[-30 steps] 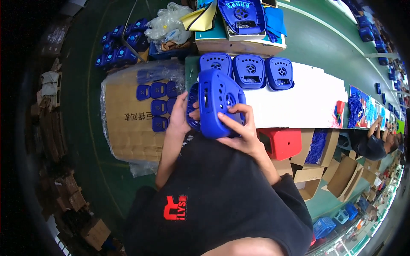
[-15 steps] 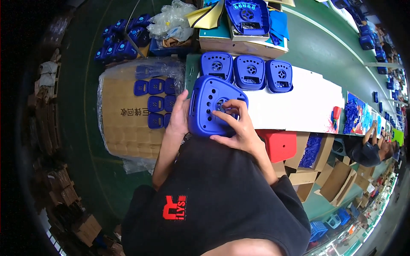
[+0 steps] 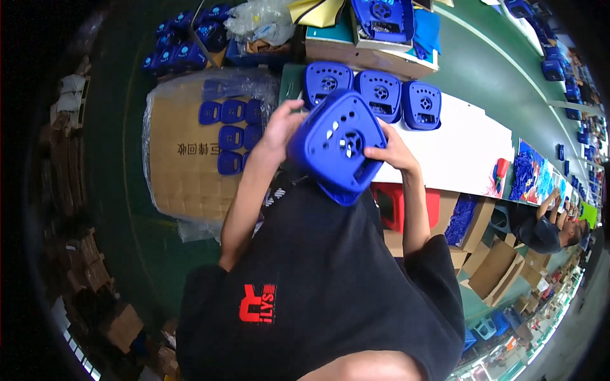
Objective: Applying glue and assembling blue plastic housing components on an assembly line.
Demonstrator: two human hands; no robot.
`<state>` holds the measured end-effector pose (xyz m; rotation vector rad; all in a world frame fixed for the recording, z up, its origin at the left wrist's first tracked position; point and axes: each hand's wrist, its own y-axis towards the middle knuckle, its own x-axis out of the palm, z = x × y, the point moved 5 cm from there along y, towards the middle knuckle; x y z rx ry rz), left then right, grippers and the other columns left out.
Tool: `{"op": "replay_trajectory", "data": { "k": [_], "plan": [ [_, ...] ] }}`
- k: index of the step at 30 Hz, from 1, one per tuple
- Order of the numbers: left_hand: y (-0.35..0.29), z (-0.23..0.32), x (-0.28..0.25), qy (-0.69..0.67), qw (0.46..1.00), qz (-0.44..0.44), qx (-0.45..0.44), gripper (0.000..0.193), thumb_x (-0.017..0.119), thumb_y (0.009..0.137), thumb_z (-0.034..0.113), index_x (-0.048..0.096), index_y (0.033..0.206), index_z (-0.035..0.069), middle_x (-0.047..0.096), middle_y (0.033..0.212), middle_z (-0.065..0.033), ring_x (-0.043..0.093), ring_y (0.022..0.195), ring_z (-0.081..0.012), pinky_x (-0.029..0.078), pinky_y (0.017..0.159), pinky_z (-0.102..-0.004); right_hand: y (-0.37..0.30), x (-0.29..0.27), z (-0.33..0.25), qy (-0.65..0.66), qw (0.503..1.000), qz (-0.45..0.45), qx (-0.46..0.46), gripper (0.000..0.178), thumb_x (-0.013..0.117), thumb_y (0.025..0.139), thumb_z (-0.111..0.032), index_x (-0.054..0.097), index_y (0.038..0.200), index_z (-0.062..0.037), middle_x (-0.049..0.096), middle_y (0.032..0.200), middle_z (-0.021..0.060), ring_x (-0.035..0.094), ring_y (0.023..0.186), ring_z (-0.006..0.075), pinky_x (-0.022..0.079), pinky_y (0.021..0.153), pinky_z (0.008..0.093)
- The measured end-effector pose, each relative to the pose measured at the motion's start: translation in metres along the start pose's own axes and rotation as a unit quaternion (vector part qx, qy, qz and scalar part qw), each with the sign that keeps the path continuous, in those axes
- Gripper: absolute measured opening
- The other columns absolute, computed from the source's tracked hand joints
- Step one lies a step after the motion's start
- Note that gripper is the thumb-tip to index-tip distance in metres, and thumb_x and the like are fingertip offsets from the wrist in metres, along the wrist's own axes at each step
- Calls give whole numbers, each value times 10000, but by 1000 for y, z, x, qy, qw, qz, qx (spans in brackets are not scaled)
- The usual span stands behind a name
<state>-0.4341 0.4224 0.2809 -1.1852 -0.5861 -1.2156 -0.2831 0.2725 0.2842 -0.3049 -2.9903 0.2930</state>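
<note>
A blue plastic housing [image 3: 324, 143] with a row of round holes, a slotted round grille and a rectangular cutout is held tilted in front of my body. My right hand [image 3: 397, 149] grips its right side, thumb on the front face, the other fingers partly hidden behind it. At the housing's left edge is my left hand [image 3: 279, 130], fingers stretched and apart; whether it touches the edge is unclear. Just beyond stand three similar pieces: a left housing [image 3: 318, 76], a middle housing [image 3: 379, 95] and a right housing [image 3: 422, 105].
A white work surface [image 3: 464, 149] extends to the right. On the left, several flat blue panels [image 3: 232, 111] lie on plastic-wrapped cardboard [image 3: 184, 190]. A red stool [image 3: 432, 206] and open cartons [image 3: 499, 273] stand to the right. Another person [image 3: 540, 225] works farther right.
The housing has been turned and tilted, its lower edge swinging right. My right hand has moved from the grille to the right side. My left hand's fingers have spread away from the left edge.
</note>
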Motion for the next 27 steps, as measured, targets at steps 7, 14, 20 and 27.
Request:
{"op": "replay_trajectory", "data": {
  "k": [7, 14, 20, 27],
  "plan": [
    [-11, -57, -122, 147, 901, 385, 140, 539, 478, 822, 428, 537, 1134, -8, 587, 1067, -136, 569, 928, -221, 459, 798, -355, 8, 1, 107, 28, 961, 253, 105, 607, 791, 697, -163, 517, 1205, 26, 625, 1025, 112, 599, 904, 163, 486, 811, 284],
    [-15, -105, -127, 251, 911, 326, 29, 362, 375, 941, 314, 521, 1097, 21, 611, 982, -117, 599, 857, -184, 505, 731, -312, 16, 2, 165, 104, 954, 249, 127, 641, 785, 717, -157, 476, 1241, 46, 615, 1037, 133, 607, 882, 176, 501, 784, 292],
    [-34, -102, -118, 606, 721, 322, 93, 234, 502, 881, 209, 582, 920, -8, 638, 814, -138, 625, 780, -225, 473, 686, -356, 11, 8, 231, 31, 944, 267, 191, 750, 797, 706, -288, 429, 1250, 74, 592, 1073, 177, 587, 977, 235, 469, 866, 336],
    [-71, -125, -138, 592, 703, 394, 8, 258, 552, 848, 244, 614, 934, 9, 655, 902, -190, 639, 846, -280, 476, 738, -364, -11, 10, 269, -292, 863, 213, 352, 943, 571, 761, -653, 361, 1307, 88, 197, 1438, 303, 328, 1268, 447, 309, 1036, 437]
  ]
}}
